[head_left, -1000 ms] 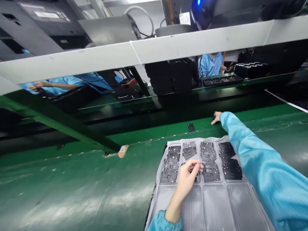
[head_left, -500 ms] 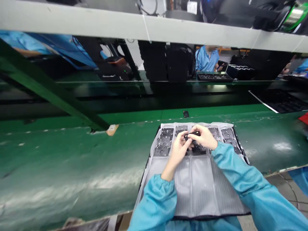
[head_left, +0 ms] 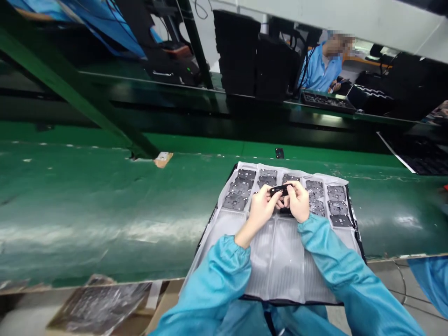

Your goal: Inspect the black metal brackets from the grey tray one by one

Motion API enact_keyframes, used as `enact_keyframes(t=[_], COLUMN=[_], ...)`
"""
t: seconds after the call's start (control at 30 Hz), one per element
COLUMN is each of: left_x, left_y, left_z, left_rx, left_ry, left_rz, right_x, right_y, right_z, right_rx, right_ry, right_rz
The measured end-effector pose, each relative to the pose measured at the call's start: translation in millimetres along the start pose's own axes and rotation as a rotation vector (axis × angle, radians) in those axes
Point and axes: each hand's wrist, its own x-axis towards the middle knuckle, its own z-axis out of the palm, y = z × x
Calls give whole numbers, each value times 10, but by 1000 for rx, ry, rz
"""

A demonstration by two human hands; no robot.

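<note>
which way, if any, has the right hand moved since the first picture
Yes, toward the person: the right hand went from beyond the tray to above it.

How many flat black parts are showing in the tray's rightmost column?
3 visible: a far-end part, a middle part and a near-end part. More could be hidden beneath them.

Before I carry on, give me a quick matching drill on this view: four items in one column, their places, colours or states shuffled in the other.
Items
1. Left hand and right hand
2. Lone black part
3. Wearer's sleeves
4. Cardboard box

Places, colours, states
A. Below the near edge of the green bench
B. Teal blue
C. Holding a small black piece together above the lined tray
D. On the green strip beyond the tray

Pairs: 1-C, 2-D, 3-B, 4-A
</note>
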Motion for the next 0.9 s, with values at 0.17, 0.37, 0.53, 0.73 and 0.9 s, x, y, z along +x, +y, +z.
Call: enact_keyframes(t=[0.17, 0.37, 0.53, 0.73, 0.9], left_x=[-8, -9, -12, -17, -5], left_y=[-4, -11, -4, -16, -10], left_z=[21, 24, 33, 16, 2], left_rx=[-1, 47, 65, 85, 79], left_ry=[5, 7, -11, -27, -45], left_rz=[-19, 10, 26, 82, 87], right_x=[-4, -35, -52, -17, -11], right_y=[96, 72, 31, 98, -22], right_z=[-18, -39, -59, -66, -150], right_rx=[-108, -165, -137, -293, -441], right_ry=[22, 32, 9, 15, -51], right_rz=[20, -30, -14, -73, -117])
